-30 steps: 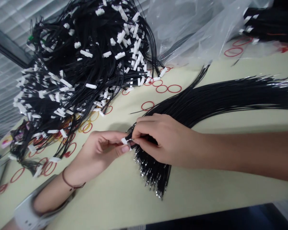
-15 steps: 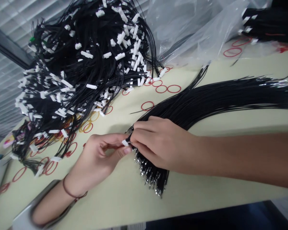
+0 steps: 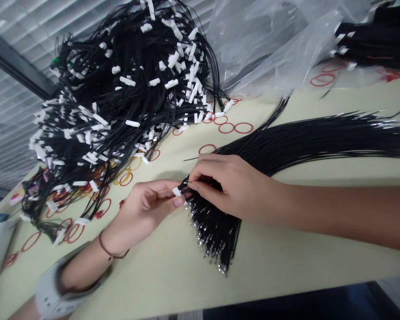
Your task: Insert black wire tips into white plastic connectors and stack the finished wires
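In the head view, taking the spot where my fingertips met as the clock's centre, my left hand [image 3: 148, 206] lay towards eight o'clock, thumb and fingers nipped closed on a white connector housing [image 3: 177, 191] at that centre. My right hand [image 3: 231, 186] lay at three, finger and thumb pinching what looked like a thin black wire just beside the housing; whether its curled fingers held more, I couldn't tell. The wire bundle [image 3: 313, 138] passed beneath that hand, its metal terminals [image 3: 203, 240] fanned out at five. A pile of wired connectors [image 3: 120, 93] sat between ten and eleven. I judged I was feeding a wire into the housing; how deep it sat was hidden. The move called for a steady left pinch and a straight, well-aligned push.
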`<action>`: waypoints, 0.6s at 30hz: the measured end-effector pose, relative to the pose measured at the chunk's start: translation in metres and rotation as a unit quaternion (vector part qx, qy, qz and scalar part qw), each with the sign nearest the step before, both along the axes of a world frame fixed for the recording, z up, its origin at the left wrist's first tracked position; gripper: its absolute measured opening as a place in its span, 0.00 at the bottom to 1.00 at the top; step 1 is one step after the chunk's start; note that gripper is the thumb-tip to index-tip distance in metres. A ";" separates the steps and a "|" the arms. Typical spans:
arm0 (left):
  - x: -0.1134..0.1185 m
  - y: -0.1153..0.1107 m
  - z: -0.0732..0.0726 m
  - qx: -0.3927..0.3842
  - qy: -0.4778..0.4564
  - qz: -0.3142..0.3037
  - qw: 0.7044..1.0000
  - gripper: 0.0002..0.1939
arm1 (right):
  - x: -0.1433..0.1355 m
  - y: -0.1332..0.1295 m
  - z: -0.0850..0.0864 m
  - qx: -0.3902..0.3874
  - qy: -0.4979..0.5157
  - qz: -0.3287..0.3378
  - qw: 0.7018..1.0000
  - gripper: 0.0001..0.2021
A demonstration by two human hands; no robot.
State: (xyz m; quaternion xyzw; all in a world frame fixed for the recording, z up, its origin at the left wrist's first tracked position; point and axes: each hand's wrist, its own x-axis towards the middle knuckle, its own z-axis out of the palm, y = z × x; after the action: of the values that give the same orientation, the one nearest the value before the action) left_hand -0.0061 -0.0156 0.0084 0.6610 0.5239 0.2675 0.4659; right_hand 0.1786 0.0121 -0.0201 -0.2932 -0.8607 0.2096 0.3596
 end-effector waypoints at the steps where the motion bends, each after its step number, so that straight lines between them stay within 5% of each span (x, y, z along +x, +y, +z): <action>1: 0.000 0.000 0.000 -0.001 -0.004 0.002 1.000 0.07 | 0.000 0.000 0.001 0.005 -0.011 0.003 1.000 0.08; 9: -0.005 -0.001 -0.003 0.005 0.007 -0.007 1.000 0.06 | 0.002 0.000 0.002 0.048 -0.100 0.027 0.993 0.07; 18: -0.004 -0.001 0.002 -0.039 -0.017 -0.014 0.999 0.11 | -0.002 -0.003 -0.003 0.090 -0.019 0.011 0.996 0.06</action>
State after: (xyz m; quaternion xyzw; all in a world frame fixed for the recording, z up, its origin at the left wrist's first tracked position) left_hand -0.0104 -0.0162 0.0108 0.6449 0.5166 0.2517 0.5039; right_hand 0.1767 0.0091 -0.0235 -0.2535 -0.8860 0.1296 0.3660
